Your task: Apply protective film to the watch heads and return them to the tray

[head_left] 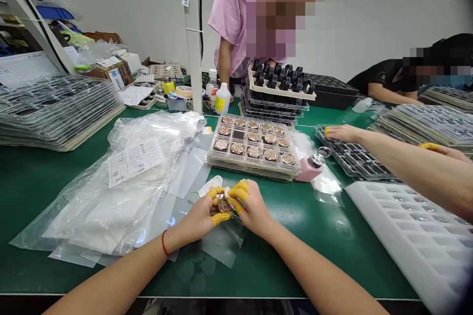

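My left hand (204,214), in yellow finger cots, is closed around the edge of a round rose-gold watch case (224,204). Yellow cots also cover fingertips of my right hand (249,203), which pinches a small white wipe (226,193) against the rim of that case. Just behind my hands lies a crumpled white cloth (210,186). Beyond it, a clear tray (254,170) on a stack carries rows of similar watch cases; one compartment shows a dark square. A pink pump bottle (309,170) stands at the tray's right corner.
Plastic bags with a paper slip (135,161) cover the left of the green table (295,256). Stacked trays (55,108) stand farther left. A white foam tray (417,236) lies at right, where a co-worker's hand (343,134) touches a black-celled tray (358,157). Others work behind.
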`<state>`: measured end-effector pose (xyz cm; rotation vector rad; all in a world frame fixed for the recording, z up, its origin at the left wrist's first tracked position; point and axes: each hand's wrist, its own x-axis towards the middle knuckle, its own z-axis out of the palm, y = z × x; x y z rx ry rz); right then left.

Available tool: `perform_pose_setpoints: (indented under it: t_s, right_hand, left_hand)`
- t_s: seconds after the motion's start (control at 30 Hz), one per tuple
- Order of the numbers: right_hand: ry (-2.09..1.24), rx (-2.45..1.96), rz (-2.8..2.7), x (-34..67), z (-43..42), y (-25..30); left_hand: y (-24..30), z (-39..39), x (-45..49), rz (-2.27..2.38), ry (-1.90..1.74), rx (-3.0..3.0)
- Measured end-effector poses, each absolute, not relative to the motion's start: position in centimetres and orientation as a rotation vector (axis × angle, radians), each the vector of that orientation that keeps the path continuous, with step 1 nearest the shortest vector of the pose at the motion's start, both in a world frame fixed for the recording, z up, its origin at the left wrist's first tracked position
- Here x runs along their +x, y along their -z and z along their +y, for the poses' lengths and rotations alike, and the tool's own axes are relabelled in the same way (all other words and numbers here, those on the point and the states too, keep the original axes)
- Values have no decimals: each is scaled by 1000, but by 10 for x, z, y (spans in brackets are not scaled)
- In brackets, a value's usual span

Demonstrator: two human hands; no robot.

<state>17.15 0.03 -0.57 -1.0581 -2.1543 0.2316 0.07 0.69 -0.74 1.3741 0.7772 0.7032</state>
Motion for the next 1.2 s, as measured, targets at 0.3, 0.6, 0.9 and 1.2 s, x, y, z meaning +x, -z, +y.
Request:
perform_pose_setpoints:
  t_s: [0.3,0.6,0.9,1.2]
  right_hand:
    - [-174,-1133,-2123,170,3,15]
    - [-869,-1436,-1822,189,15,16]
    - [-523,-1317,-2216,177,-3,3]
    - [-123,-1154,-2368,169,-10,5]
  left_hand:
    - [11,9,2,830,-727,1427]
    - [15,16,-5,808,-853,1333]
    - [18,15,-7,745,-833,1360]
    - [6,18,-1,796,-811,1078]
